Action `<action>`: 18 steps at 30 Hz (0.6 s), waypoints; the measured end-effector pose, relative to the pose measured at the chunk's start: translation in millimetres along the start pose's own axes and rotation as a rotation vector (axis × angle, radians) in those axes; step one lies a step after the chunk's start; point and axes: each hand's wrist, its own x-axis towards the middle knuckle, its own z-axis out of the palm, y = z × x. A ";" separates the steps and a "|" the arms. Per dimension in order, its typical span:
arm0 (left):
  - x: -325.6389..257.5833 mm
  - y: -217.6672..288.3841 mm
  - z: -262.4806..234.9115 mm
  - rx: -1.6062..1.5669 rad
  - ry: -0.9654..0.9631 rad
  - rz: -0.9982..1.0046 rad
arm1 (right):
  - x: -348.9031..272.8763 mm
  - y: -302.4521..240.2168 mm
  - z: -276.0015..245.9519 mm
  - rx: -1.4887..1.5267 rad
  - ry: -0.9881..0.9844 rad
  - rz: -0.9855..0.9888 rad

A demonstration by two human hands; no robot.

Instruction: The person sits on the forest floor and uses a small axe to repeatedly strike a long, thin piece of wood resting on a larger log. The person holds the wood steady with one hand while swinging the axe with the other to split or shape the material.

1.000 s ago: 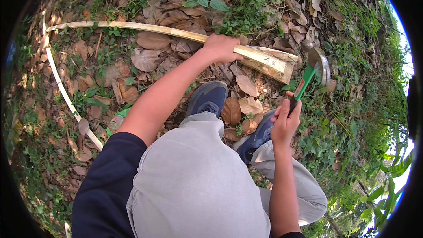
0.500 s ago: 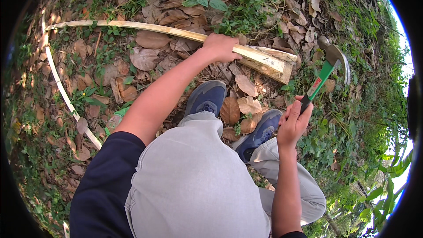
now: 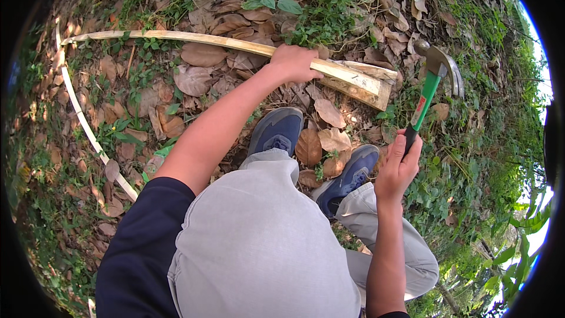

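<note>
Ground (image 3: 135,103): lay leaf-strewn.
Left hand (image 3: 294,63): gripped batten (image 3: 241,45).
Right hand (image 3: 398,171): clutched claw hammer (image 3: 427,94).
Wood ends (image 3: 371,86): already lay together, fastening undetermined.

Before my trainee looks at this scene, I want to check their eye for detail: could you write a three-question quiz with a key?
1. What tool is in the right hand?
2. True or false: the left hand grips a long wooden strip.
3. The left shoe is mainly: a) white, b) blue, c) red?

Key:
1. A claw hammer with a green and black handle.
2. True.
3. b
</note>
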 end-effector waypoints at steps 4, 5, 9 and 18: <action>5.5 4.3 -2.5 0.011 -0.019 -0.009 | -1.9 32.6 17.5 -0.286 -0.169 0.104; 4.9 4.8 -1.0 0.009 -0.021 -0.005 | -6.6 39.4 20.5 -0.362 -0.254 0.198; 3.4 5.5 -0.1 0.014 -0.017 0.006 | -10.5 30.8 16.9 -0.315 -0.311 0.280; 10.8 8.2 -0.6 -0.003 -0.059 -0.060 | 14.7 -0.5 9.3 -0.155 -0.082 0.093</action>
